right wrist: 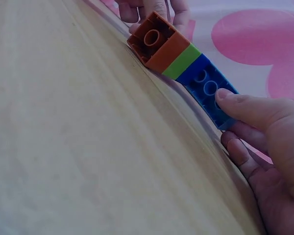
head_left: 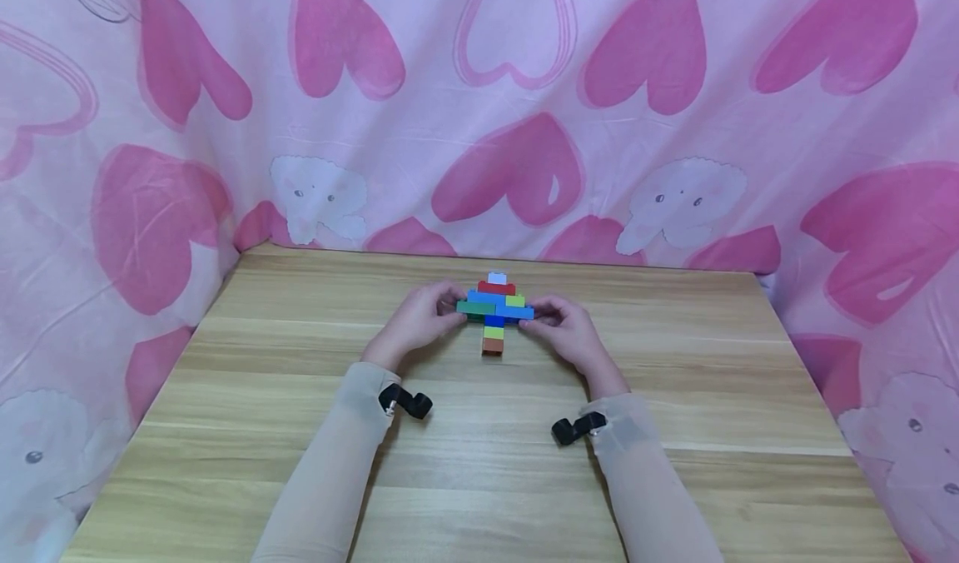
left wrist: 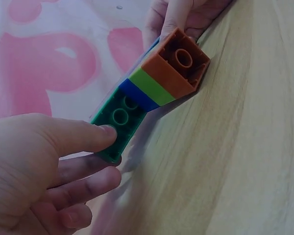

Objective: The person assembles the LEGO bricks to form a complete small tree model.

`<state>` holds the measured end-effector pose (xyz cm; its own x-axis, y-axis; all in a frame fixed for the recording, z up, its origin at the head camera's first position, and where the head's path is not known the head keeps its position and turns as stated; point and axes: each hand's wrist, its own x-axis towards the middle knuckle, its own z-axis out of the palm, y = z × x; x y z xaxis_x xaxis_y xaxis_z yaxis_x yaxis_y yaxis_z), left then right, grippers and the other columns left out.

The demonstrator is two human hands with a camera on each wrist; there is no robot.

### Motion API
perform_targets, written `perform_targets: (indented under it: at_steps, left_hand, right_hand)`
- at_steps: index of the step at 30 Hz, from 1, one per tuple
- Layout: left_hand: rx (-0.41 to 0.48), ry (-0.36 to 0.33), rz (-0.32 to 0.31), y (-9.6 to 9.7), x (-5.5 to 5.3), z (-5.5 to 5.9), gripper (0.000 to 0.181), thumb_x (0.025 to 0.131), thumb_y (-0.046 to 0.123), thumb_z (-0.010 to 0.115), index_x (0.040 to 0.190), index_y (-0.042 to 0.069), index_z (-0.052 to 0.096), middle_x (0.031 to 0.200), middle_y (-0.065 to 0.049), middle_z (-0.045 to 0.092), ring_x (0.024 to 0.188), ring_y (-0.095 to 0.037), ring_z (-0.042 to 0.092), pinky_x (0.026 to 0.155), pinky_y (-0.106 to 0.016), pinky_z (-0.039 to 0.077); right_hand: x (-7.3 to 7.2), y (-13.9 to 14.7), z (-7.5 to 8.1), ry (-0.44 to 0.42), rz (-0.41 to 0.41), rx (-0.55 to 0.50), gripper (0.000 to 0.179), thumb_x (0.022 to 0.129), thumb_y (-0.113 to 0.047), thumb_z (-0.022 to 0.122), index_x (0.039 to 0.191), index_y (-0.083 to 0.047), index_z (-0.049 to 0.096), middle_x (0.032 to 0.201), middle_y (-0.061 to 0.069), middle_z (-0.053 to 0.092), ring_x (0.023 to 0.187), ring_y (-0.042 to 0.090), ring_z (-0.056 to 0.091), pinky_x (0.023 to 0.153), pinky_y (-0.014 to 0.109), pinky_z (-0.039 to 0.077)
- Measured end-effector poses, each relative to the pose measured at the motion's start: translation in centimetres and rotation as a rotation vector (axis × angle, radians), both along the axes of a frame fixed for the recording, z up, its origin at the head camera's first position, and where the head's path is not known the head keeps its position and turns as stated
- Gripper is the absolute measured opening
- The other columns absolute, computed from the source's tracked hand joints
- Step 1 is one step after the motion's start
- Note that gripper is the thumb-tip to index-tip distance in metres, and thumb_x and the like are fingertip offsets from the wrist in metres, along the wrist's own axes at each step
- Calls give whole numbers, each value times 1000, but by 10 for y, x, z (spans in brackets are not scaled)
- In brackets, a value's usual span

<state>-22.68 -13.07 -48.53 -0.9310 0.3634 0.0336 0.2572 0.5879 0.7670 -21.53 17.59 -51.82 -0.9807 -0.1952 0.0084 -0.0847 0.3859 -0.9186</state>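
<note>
Both hands hold one build of toy building bricks [head_left: 492, 306] between them, toward the back of the table. My left hand [head_left: 421, 320] pinches the green brick [left wrist: 112, 128] at its outer end, the thumb on the hollow underside. On the other side my right hand [head_left: 568, 330] grips the blue brick [right wrist: 210, 88] the same way. A narrow stem of dark blue, lime and orange-brown bricks runs toward me; the orange-brown brick [left wrist: 174, 63] shows its hollow underside. Beyond the wide row sit a red brick [head_left: 497, 288] and a white brick [head_left: 498, 277].
The wood-grain table [head_left: 479, 463] reaches back to a pink curtain [head_left: 419, 113] with hearts, which also hangs along both sides. A small black camera [head_left: 405, 401] is strapped to the left wrist and another black camera [head_left: 578, 428] to the right.
</note>
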Motion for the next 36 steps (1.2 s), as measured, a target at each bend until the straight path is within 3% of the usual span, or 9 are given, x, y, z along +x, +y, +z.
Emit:
perform_targets:
  at_steps: [8,14,19,23,29,33,36]
  left_hand:
    - [-21,0,-8,0,0,-2,22,102,14,79,123,14,75,120,-4,73,104,-24,65,98,-43,58]
    - [-36,-20,-7,-1,1,-4,23,102,17,81,123,14,75,124,-5,71,108,-26,63,103,-45,57]
    - [-40,-59,-12,-2,2,-1,31,102,23,81,129,13,73,131,-5,71,116,-26,64,109,-47,55]
    - [-47,-95,-1,-2,5,10,44,104,30,77,141,8,66,135,-8,71,123,-28,66,112,-49,54]
    - [-52,-97,50,-8,13,37,60,109,43,67,154,6,56,151,-11,62,137,-34,62,116,-55,51]
    - [-95,-77,63,-33,16,50,73,110,57,60,165,11,43,166,-11,49,148,-38,52,122,-59,43]
    - [-191,-5,36,-62,17,56,76,112,55,56,169,9,35,171,-16,41,156,-43,40,126,-62,34]
  right_hand:
    - [0,-1,-1,61,16,47,31,97,-21,87,125,-11,79,119,8,74,99,26,70,86,32,59]
    - [-1,0,-2,93,26,69,29,96,-19,88,123,-11,80,115,7,72,96,24,70,83,28,60]
    - [0,1,-1,72,26,68,40,94,-23,90,131,-13,77,120,8,73,101,24,70,88,31,60]
    - [2,3,3,39,19,63,54,93,-24,91,141,-13,70,129,10,71,103,26,67,88,28,58]
    - [7,9,16,16,-21,12,56,98,-33,85,146,-14,63,141,11,67,119,31,67,101,40,56]
    - [11,19,30,33,37,4,48,106,-39,75,148,-19,63,149,5,63,129,32,65,109,52,55]
    - [16,31,45,47,122,65,51,106,-44,73,153,-30,60,158,-3,55,134,34,60,112,61,51]
